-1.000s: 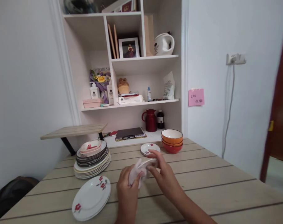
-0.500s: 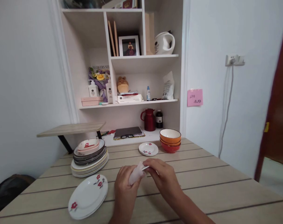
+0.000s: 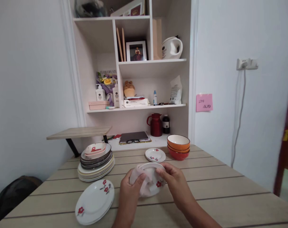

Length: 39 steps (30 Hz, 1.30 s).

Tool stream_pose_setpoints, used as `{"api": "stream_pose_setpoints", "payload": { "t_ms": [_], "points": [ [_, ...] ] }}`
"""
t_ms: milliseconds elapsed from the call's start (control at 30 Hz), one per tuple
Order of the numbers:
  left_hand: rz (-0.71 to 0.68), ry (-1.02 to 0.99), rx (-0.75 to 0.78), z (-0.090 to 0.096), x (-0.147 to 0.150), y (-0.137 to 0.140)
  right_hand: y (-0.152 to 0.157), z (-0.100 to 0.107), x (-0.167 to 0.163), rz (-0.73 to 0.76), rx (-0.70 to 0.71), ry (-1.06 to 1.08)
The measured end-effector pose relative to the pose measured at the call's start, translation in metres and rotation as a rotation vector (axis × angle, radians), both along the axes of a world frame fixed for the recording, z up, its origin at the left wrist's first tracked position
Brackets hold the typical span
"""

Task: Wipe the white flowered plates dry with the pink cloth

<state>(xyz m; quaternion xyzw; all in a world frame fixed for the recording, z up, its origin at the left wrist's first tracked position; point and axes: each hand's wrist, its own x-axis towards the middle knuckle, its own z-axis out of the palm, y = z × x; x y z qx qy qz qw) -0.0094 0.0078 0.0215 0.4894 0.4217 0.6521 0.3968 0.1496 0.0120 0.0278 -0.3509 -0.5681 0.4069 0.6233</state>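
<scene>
Your left hand [image 3: 130, 189] was closed on a pale pinkish cloth [image 3: 145, 187], which you pinched over the left side of a small white plate [image 3: 155, 191]. The thumb of that hand lay across the cloth; most of its fingers were hidden. Your right hand [image 3: 174, 181] gripped the plate's right rim, its thumb on the face near the red flower and its fingers curled around the edge. You held the plate in front of you, tilted so that its face showed, over the middle of the worktop [image 3: 205, 193]; whether its lower edge touched the wood, you could not tell. Just beyond it sat a small stack of flowered plates [image 3: 155, 154], near the stacked bowls [image 3: 178, 148]. Larger flowered plates [image 3: 94, 201] lay left of your left hand.
</scene>
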Motion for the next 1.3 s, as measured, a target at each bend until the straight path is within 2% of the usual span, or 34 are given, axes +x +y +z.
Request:
{"api": "stream_pose_setpoints", "payload": {
  "t_ms": [267, 367, 467, 567, 633, 733, 833, 933, 1000, 1133, 1300],
  "points": [
    [-0.110, -0.202, -0.111, -0.011, 0.008, 0.007, 0.002, -0.005, -0.007, 0.043, -0.180, 0.353],
    [-0.114, -0.217, -0.108, -0.015, 0.008, 0.009, 0.004, -0.007, -0.008, 0.060, -0.217, 0.437],
    [-0.075, -0.158, -0.096, -0.015, 0.008, 0.006, 0.004, -0.006, -0.008, 0.073, -0.200, 0.423],
    [0.042, -0.045, -0.046, -0.011, 0.007, 0.000, -0.001, -0.001, -0.006, 0.063, -0.120, 0.282],
    [0.111, 0.042, 0.025, -0.008, 0.006, -0.005, -0.005, 0.003, -0.003, 0.020, -0.029, 0.082],
    [0.201, 0.215, 0.207, -0.007, 0.004, -0.008, -0.007, 0.006, 0.001, -0.123, 0.132, -0.241],
    [0.291, 0.440, 0.434, -0.012, 0.001, -0.006, -0.006, 0.004, 0.003, -0.249, 0.300, -0.445],
    [0.309, 0.712, 0.620, -0.019, -0.001, -0.002, -0.005, 0.002, 0.004, -0.289, 0.446, -0.608],
    [0.326, 0.831, 0.693, -0.022, -0.002, 0.000, -0.006, 0.001, 0.004, -0.285, 0.473, -0.714],
    [0.350, 0.868, 0.751, -0.021, -0.003, -0.002, -0.007, 0.000, 0.005, -0.350, 0.447, -0.812],
    [0.325, 0.759, 0.689, -0.015, -0.003, -0.003, -0.005, -0.002, 0.006, -0.318, 0.457, -0.748]
  ]
}}
